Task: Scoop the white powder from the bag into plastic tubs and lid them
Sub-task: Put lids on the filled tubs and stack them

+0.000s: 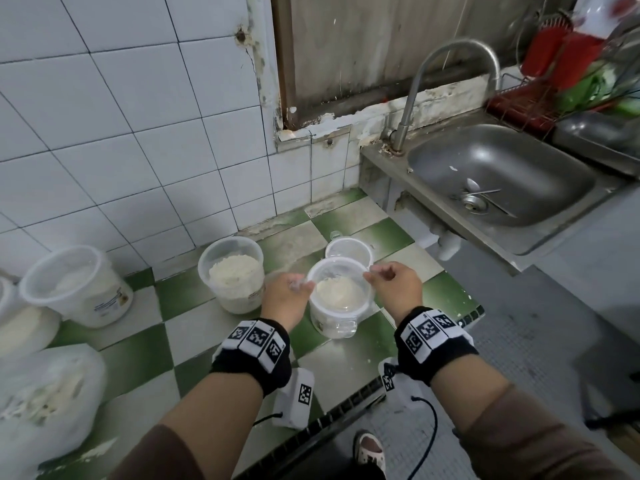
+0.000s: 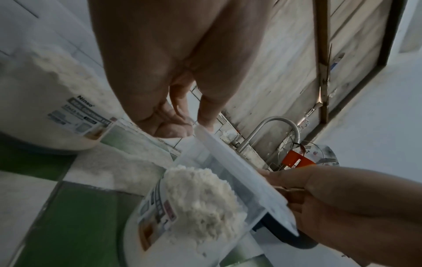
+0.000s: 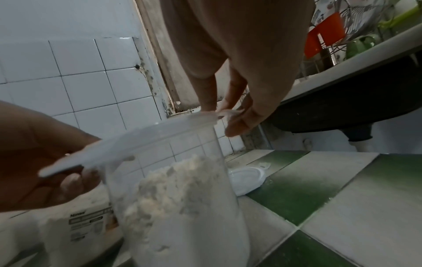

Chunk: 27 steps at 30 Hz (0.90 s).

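My left hand and right hand each pinch an opposite edge of the lid, held tilted just above the powder-filled tub standing on the tiled floor between them.

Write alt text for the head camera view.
Both hands, left hand and right hand, hold a clear lid by its edges over a tub of white powder on a green-and-white tiled floor. Two unlidded tubs stand left; a steel sink is upper right.
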Tool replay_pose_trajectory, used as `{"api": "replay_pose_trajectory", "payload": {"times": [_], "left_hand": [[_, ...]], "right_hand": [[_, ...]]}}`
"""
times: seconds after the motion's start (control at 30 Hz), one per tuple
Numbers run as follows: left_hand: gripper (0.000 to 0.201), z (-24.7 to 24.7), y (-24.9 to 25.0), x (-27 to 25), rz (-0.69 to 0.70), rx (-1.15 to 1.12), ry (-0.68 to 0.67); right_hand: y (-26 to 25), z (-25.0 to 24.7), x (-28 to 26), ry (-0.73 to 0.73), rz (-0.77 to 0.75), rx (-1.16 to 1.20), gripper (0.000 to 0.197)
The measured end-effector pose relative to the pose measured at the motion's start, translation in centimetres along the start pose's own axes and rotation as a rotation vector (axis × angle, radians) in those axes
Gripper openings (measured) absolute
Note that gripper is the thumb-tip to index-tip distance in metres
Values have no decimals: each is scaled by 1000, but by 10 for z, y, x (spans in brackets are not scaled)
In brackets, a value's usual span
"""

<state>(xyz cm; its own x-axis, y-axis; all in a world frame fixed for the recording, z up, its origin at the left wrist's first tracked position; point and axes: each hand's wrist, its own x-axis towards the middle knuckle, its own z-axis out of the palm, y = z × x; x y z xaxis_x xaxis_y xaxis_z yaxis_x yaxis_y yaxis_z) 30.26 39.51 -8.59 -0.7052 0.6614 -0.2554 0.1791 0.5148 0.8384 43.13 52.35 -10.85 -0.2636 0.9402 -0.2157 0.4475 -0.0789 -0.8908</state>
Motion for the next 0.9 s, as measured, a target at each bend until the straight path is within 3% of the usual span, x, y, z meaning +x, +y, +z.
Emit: {"api": "replay_pose_trajectory", "payload": {"times": [0.13, 0.23, 0.33, 0.4, 0.5, 0.67, 0.77, 0.9], "left_hand": [[26, 1, -5, 0, 9, 34, 74], [33, 0, -11, 2, -6, 94, 12], [50, 1, -7, 1, -10, 197, -1], [49, 3, -5, 2, -11, 242, -7], [44, 5, -5, 5, -6, 261, -45], [37, 2, -5, 12, 46, 286, -65], [35, 0, -3, 13, 80, 336, -66], [38, -1, 2, 15, 92, 376, -77]], "right_hand": [[0, -5, 0, -14, -9, -110, 9], [-4, -10, 2, -59, -7, -190, 20], [-6, -9, 6, -101, 21, -254, 11], [-9, -9, 6, -139, 60, -225, 7], [-12, -13, 4, -224, 71, -229, 27], [-20, -28, 4, -577, 104, -200, 61], [-27, -32, 8, -774, 191, -174, 62], [-30, -33, 9, -912, 324, -108, 56]]}}
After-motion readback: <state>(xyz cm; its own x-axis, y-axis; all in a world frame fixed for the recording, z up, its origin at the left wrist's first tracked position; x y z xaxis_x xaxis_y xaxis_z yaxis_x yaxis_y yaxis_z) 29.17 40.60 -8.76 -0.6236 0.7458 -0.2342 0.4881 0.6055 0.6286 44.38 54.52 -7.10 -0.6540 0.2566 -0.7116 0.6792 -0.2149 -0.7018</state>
